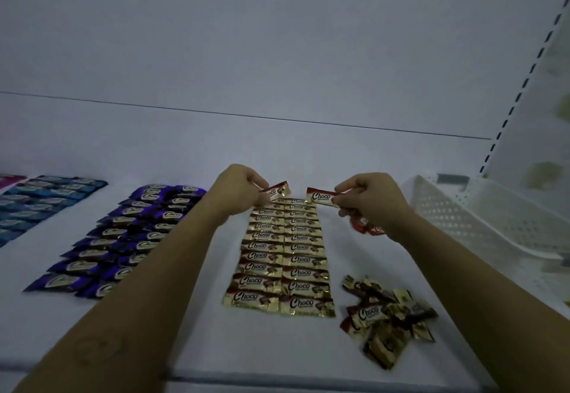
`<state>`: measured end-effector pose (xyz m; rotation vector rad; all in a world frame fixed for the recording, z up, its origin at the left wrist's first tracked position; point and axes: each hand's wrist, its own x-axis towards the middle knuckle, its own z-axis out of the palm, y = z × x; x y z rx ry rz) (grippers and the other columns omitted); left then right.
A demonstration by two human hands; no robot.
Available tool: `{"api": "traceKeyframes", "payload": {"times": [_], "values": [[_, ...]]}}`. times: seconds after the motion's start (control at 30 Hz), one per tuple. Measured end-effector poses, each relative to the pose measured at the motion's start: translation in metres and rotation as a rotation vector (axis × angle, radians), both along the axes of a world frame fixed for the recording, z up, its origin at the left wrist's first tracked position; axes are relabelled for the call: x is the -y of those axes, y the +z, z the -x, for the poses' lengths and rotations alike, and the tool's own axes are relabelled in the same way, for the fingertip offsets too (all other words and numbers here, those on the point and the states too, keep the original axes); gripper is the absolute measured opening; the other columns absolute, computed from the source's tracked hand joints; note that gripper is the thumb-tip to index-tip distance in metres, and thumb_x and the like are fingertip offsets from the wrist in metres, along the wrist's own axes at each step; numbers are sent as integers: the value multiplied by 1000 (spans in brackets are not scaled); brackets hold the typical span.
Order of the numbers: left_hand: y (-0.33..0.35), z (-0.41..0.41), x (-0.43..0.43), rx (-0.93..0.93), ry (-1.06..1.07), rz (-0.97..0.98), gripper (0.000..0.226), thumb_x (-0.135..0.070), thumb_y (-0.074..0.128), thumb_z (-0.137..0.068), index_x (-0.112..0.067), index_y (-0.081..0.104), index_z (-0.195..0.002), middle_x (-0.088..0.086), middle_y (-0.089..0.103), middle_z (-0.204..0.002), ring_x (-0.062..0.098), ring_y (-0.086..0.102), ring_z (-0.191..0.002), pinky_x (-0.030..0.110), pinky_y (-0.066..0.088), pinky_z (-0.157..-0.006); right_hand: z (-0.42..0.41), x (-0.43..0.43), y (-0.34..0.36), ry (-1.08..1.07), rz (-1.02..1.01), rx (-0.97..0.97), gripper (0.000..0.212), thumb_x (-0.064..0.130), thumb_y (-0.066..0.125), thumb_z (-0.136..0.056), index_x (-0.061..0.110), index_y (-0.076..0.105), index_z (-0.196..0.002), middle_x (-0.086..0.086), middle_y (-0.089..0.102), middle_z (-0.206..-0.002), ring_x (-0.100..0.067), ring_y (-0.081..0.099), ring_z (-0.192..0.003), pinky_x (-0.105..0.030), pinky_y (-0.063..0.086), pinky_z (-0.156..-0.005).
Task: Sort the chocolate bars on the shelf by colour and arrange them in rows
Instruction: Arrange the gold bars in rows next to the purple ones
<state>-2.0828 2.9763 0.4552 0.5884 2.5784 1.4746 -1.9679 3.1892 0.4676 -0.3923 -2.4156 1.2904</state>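
The chocolate bars are small foil packets, gold with a dark red band. Two neat columns of them, the gold rows (285, 257), lie mid-shelf on the white shelf (262, 346). The left grip (240, 190) pinches one gold bar (277, 190) at the columns' 12 o'clock end. The right grip (373, 201) pinches a second gold bar (320, 197) just beside it, and seems to clutch more red packets underneath, though that part is dim. A loose pile (390, 315) sits at 4 o'clock. Purple rows (123, 238) run at 9 o'clock, with blue rows (37, 204) beyond them. A white perforated basket (481, 217) bounds 3 o'clock, and bare shelf lies at 6 and 12 o'clock. The wrappers read "Choco".
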Motion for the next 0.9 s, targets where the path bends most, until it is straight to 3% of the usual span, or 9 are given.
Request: {"api": "traceKeyframes", "payload": {"times": [0.1, 0.2, 0.4, 0.5, 0.6, 0.73, 0.8, 0.9], "values": [[-2, 21, -11, -10, 37, 27, 11, -13, 76, -80, -11, 70, -89, 8, 72, -80, 16, 68, -72, 18, 42, -53, 33, -12, -2, 23, -49, 38, 6, 8, 75, -81, 6, 70, -85, -8, 71, -72, -12, 67, -55, -21, 50, -48], [-6, 42, -18, -12, 58, 65, 7, -10, 70, -85, -11, 71, -92, 8, 73, -76, 10, 66, -60, 12, 39, -44, 67, -23, -11, 37, -42, 101, 7, 8, 76, -80, 7, 69, -81, -8, 71, -70, -11, 65, -51, -20, 47, -44], [-16, 73, -26, -27, 85, 114, 13, -6, 65, -88, -14, 74, -92, 9, 72, -80, 12, 61, -64, 21, 46, -60, 113, -32, -24, 81, -10, 112, 15, 6, 77, -78, 13, 65, -72, -5, 67, -72, -12, 61, -52, -16, 43, -40], [-31, 79, -29, -36, 117, 129, 11, -10, 65, -89, -16, 74, -92, 8, 70, -82, 12, 61, -66, 20, 45, -58, 120, -32, -35, 39, -116, 51, 22, 11, 79, -77, 22, 64, -66, 0, 68, -75, -15, 63, -62, -30, 57, -62], [-43, 84, -33, -103, 197, 130, 4, -16, 70, -86, -17, 70, -89, 4, 68, -91, 15, 63, -80, 24, 48, -68, 122, -30, -46, -15, -286, 28, 22, 20, 79, -77, 27, 60, -68, 7, 65, -76, -16, 65, -75, -36, 56, -71], [-50, 85, -41, -220, 240, 197, 12, -19, 74, -82, -14, 64, -82, 1, 67, -84, 13, 63, -80, 25, 49, -71, 124, -27, -51, -40, -396, 22, 17, 23, 75, -80, 26, 60, -73, 12, 59, -74, -13, 61, -78, -30, 51, -68], [-52, 84, -43, -241, 255, 213, 16, -22, 75, -80, -16, 60, -80, 0, 66, -80, 14, 63, -75, 32, 55, -73, 124, -25, -52, -40, -437, 34, 16, 21, 71, -82, 25, 58, -75, 13, 57, -74, -14, 60, -78, -28, 48, -65], [-50, 82, -42, -343, 289, 304, 21, -36, 73, -81, -20, 59, -80, -3, 63, -77, 16, 61, -73, 38, 55, -71, 123, -20, -52, -42, -568, 34, 9, 24, 62, -89, 22, 57, -82, 10, 55, -72, -16, 59, -75, -27, 41, -58]]}}
